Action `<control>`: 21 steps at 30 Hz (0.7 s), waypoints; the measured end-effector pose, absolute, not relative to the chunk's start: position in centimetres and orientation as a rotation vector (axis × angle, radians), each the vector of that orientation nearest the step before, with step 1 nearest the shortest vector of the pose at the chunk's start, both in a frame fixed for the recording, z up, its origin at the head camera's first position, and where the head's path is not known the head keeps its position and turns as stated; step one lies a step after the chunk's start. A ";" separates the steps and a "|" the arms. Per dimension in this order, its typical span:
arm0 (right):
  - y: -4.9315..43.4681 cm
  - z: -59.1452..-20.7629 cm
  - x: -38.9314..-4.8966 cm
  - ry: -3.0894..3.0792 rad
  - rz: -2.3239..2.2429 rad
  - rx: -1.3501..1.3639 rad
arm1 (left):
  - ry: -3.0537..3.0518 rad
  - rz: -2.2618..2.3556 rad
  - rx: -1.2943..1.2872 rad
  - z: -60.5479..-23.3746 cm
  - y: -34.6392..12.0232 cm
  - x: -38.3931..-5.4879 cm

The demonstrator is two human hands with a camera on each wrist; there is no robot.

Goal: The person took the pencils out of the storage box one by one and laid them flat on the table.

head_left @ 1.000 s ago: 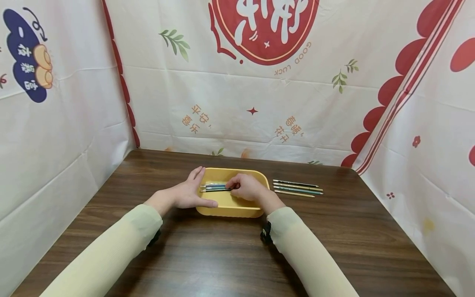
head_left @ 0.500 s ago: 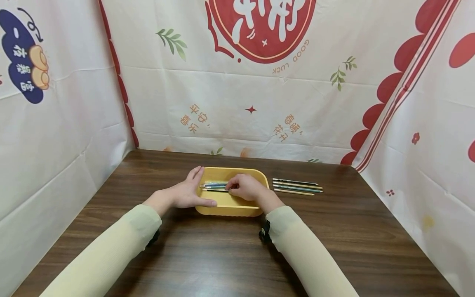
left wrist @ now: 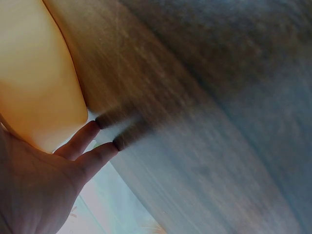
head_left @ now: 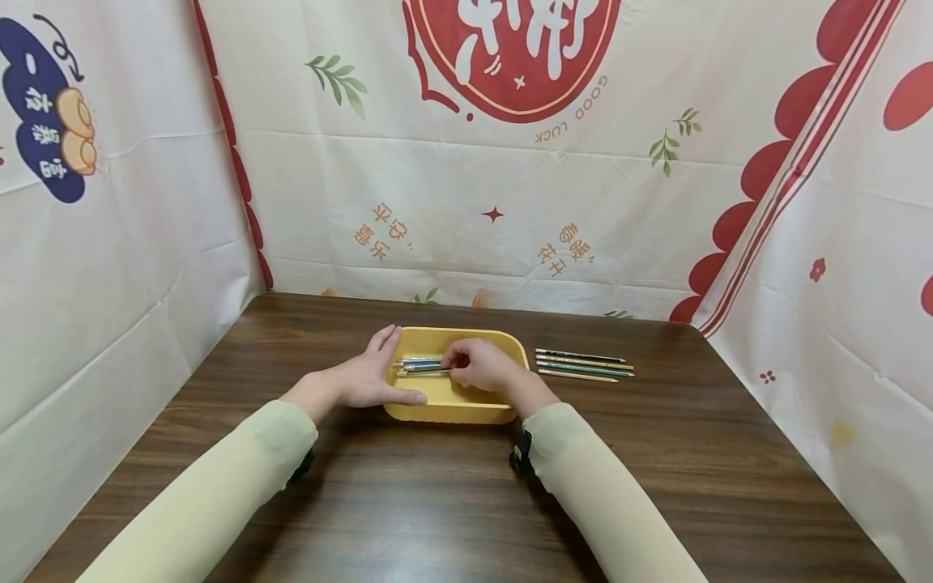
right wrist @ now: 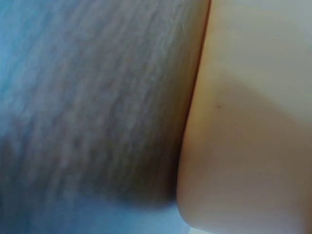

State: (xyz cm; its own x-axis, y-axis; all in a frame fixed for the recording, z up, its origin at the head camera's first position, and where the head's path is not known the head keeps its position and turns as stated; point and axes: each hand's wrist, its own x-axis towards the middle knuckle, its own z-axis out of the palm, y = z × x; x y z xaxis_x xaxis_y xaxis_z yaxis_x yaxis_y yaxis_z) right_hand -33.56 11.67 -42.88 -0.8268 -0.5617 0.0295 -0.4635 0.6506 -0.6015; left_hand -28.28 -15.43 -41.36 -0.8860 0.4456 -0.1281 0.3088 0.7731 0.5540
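A yellow plastic box [head_left: 452, 413] stands on the table, with several pencils [head_left: 421, 363] lying lengthwise inside at its left. My left hand [head_left: 364, 380] spreads around the box's left end, thumb over the near rim and fingers along the far left corner. In the left wrist view, the left hand [left wrist: 36, 180] lies against the box's wall [left wrist: 44, 83], two straight fingers reaching past it. My right hand [head_left: 484, 366] reaches into the box from the right, its curled fingers pinching a pencil near the front of the bunch. The pencils' right ends are hidden under that hand.
Several more pencils [head_left: 585, 364] lie side by side on the brown wooden table [head_left: 437, 494], right of the box. White printed cloth [head_left: 466, 235] hangs behind the table and along both sides. The right wrist view shows only the box's outer wall [right wrist: 248, 136] and wood grain.
The nearest pencil in the box swings a little away from the bunch, then back toward it, under my right fingers. My left hand stays at the box's end. The head view shifts slightly.
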 end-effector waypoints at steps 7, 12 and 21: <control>11.6 -42.8 -33.7 2.737 -0.881 -0.862 | 2.714 0.792 0.591 -41.3 -15.5 -28.2; 11.5 -42.7 -33.6 2.740 -0.906 -0.818 | 2.716 0.795 0.591 -41.3 -15.5 -28.3; 11.6 -42.0 -33.6 2.806 -0.884 -0.840 | 2.703 0.796 0.585 -41.3 -15.6 -28.3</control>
State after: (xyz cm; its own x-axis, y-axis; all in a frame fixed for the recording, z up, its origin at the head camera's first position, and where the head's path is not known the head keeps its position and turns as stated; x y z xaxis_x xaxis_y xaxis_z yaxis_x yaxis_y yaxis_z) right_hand -33.58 11.56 -42.03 -0.8462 -0.5263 0.0832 -0.4791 0.6830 -0.5513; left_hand -28.35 -15.60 -41.34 -0.8843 0.4471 -0.1342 0.3031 0.7685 0.5635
